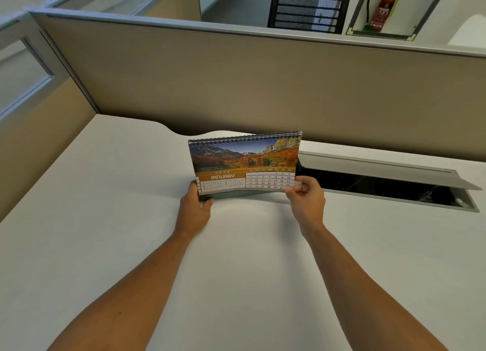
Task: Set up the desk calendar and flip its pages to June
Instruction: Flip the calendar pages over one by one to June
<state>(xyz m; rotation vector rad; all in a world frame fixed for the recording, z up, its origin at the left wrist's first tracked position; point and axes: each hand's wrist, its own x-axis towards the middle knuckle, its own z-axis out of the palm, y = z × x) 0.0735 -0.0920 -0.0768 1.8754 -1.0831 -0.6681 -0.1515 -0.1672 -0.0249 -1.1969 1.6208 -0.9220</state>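
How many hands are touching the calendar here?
2. The left hand grips the calendar at its lower left corner; the right hand pinches its lower right corner.

A white desk [105, 219] fills the lower half of the view, its far edge cut in a shallow wave at 12 o'clock. At 3 o'clock a cable tray [381, 185] sits open in the desktop, its grey lid [381, 166] tilted up. A beige partition [236, 82] with a grey metal cap runs behind, joined at 9 o'clock by a side panel with a glazed pane [18, 72]. Beyond, at 1 o'clock, stand a black mesh chair [307, 9] and a red fire extinguisher [381, 11]. Light is soft and even.
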